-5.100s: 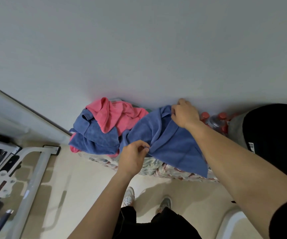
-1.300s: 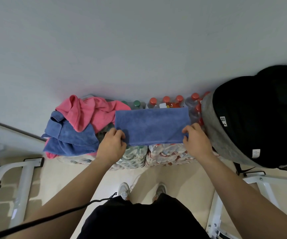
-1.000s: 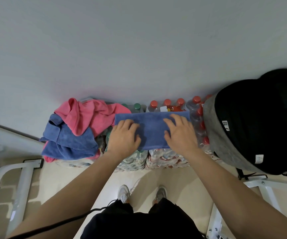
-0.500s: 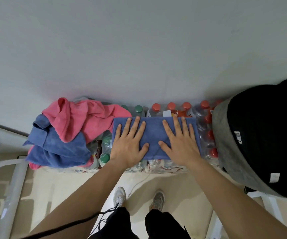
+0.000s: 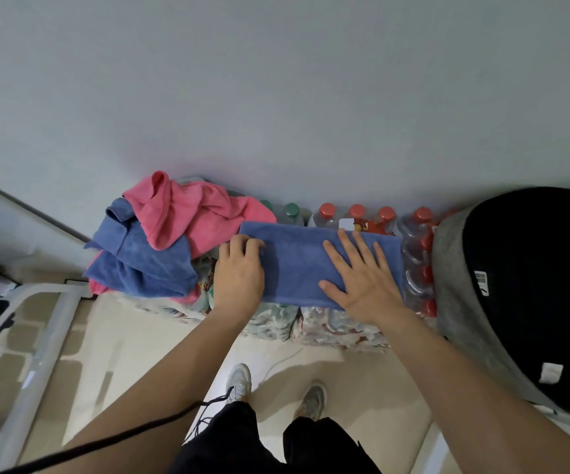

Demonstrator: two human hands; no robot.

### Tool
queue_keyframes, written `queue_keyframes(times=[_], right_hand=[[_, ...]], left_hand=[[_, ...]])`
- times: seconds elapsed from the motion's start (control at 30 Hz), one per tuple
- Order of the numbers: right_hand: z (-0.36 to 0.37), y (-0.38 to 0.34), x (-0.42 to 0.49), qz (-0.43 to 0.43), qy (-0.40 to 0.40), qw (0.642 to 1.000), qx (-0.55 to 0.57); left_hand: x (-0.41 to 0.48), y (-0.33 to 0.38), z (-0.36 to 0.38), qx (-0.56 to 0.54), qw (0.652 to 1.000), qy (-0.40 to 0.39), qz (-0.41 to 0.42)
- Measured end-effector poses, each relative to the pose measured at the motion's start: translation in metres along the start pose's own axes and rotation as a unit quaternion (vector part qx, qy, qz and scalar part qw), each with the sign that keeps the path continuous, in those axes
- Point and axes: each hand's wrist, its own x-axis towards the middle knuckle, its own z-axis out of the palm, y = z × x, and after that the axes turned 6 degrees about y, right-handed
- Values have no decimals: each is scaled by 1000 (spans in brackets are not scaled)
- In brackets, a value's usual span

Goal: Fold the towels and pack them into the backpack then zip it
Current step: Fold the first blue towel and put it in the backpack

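Observation:
A blue towel point(image 5: 297, 265), folded into a long strip, lies across the tops of shrink-wrapped bottle packs point(image 5: 341, 328) against the wall. My right hand point(image 5: 362, 278) presses flat on its right half with the fingers spread. My left hand point(image 5: 241, 268) grips the strip's left end, fingers curled over the edge. A heap of crumpled towels lies to the left: a pink towel point(image 5: 188, 213) on top of another blue towel point(image 5: 140, 261). The black and grey backpack point(image 5: 523, 292) stands at the right, beside the bottles.
Bottles with red caps point(image 5: 357, 211) and green caps point(image 5: 290, 210) line the white wall behind the strip. A white metal frame point(image 5: 41, 323) stands on the floor at the left. My shoes point(image 5: 239, 381) are on the beige floor below.
My left hand slid from the middle of the strip to its left end and curled over the edge. My right hand stayed flat on the right half.

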Motion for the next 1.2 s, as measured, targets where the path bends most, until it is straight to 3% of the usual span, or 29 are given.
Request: queue_keyframes(times=[0.17, 0.3, 0.47, 0.67, 0.83, 0.97, 1.2], right_hand=[[-1, -2, 1, 4, -9, 1000, -3], [-1, -2, 1, 5, 0, 1000, -2], [-2, -2, 1, 2, -5, 1000, 2], [-10, -10, 4, 6, -13, 1000, 4], [-9, -30, 12, 39, 15, 999, 25], [-14, -36, 17, 50, -8, 998, 44], [-31, 7, -45, 136, 109, 982, 75]], left_hand=[[-2, 10, -5, 42, 988, -64, -136], [4, 14, -16, -36, 971, -91, -218], [18, 4, -26, -191, 922, -133, -310], [37, 10, -60, -292, 917, -112, -247], [57, 36, -85, -319, 929, -93, -165], [61, 63, -88, -308, 940, -83, -117], [35, 131, -65, -288, 946, -145, -19]])
